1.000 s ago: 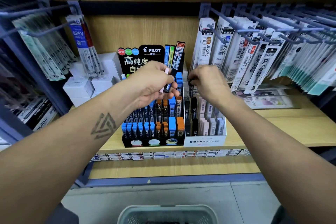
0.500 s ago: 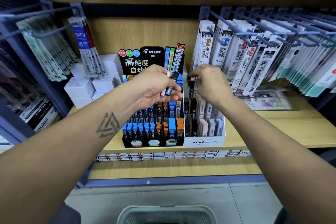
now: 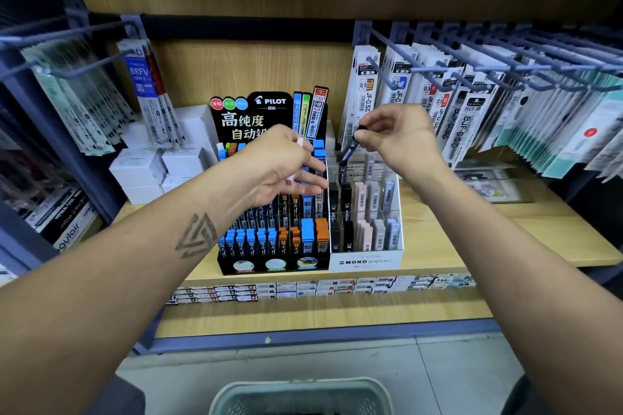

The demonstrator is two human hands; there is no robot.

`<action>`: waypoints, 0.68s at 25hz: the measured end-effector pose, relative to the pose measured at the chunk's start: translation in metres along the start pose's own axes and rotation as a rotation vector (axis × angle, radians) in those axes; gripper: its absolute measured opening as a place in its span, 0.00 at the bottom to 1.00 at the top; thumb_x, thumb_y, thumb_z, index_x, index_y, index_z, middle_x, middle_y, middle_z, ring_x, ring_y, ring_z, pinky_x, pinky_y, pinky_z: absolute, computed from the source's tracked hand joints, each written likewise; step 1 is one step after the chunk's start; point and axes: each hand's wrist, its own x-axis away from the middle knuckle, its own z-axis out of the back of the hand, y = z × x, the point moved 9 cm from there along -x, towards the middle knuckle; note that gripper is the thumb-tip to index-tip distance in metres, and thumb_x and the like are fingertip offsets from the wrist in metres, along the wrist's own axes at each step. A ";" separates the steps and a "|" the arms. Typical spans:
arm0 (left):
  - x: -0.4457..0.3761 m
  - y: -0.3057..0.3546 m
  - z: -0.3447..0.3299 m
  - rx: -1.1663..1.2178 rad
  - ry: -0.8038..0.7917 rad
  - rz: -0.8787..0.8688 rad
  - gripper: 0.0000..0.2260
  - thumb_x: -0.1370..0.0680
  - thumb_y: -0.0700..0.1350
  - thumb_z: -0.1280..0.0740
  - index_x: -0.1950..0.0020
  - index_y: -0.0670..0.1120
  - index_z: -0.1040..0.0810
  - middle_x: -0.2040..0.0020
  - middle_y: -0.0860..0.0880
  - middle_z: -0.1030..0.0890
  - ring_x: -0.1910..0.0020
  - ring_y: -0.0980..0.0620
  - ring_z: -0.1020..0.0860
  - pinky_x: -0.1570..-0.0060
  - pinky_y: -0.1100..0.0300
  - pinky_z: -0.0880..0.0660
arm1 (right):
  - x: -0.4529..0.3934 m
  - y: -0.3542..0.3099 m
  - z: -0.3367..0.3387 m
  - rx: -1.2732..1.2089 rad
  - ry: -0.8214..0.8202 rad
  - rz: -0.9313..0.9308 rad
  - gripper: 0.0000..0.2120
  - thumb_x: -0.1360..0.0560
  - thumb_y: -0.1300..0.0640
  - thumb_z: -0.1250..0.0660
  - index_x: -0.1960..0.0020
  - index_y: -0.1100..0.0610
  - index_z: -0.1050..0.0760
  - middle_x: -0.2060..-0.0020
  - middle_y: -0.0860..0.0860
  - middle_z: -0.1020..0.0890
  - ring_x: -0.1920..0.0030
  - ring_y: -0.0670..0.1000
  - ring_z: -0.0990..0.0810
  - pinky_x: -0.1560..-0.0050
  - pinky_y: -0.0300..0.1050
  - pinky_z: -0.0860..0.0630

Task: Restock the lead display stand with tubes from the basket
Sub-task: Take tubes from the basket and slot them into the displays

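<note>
Both hands hover over the shelf's displays: the left hand (image 3: 283, 165) grips a pale pink tube (image 3: 296, 158) above the black Pilot stand (image 3: 273, 229), and the right hand (image 3: 394, 138) pinches a dark lead tube (image 3: 350, 148) by its cap, tilted down over the back rows of the white Mono display stand (image 3: 365, 229). That stand sits on the wooden shelf (image 3: 472, 246) touching the Pilot stand's right side. Below, at the bottom edge, shows the basket (image 3: 300, 396).
</note>
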 end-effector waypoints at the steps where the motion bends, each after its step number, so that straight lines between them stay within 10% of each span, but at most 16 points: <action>1: -0.001 0.000 0.003 -0.027 0.024 0.001 0.11 0.19 0.30 0.41 0.39 0.38 0.29 0.49 0.37 0.18 0.65 0.46 0.17 0.69 0.57 0.20 | -0.002 0.000 0.002 0.142 0.015 0.033 0.05 0.27 0.64 0.25 0.53 0.57 0.17 0.62 0.50 0.17 0.60 0.49 0.18 0.50 0.45 0.18; 5: -0.003 0.001 0.006 -0.014 0.059 0.006 0.12 0.19 0.30 0.41 0.38 0.38 0.26 0.60 0.41 0.21 0.72 0.52 0.28 0.77 0.63 0.34 | -0.001 -0.006 -0.017 0.525 -0.014 0.227 0.07 0.24 0.59 0.27 0.46 0.56 0.16 0.53 0.52 0.15 0.52 0.53 0.17 0.43 0.49 0.21; 17: -0.003 0.001 0.001 0.024 0.004 0.007 0.17 0.23 0.27 0.42 0.36 0.36 0.26 0.66 0.43 0.28 0.72 0.52 0.28 0.76 0.63 0.33 | 0.001 0.000 -0.044 0.748 -0.047 0.358 0.08 0.21 0.62 0.32 0.45 0.55 0.16 0.49 0.53 0.17 0.48 0.56 0.19 0.46 0.46 0.23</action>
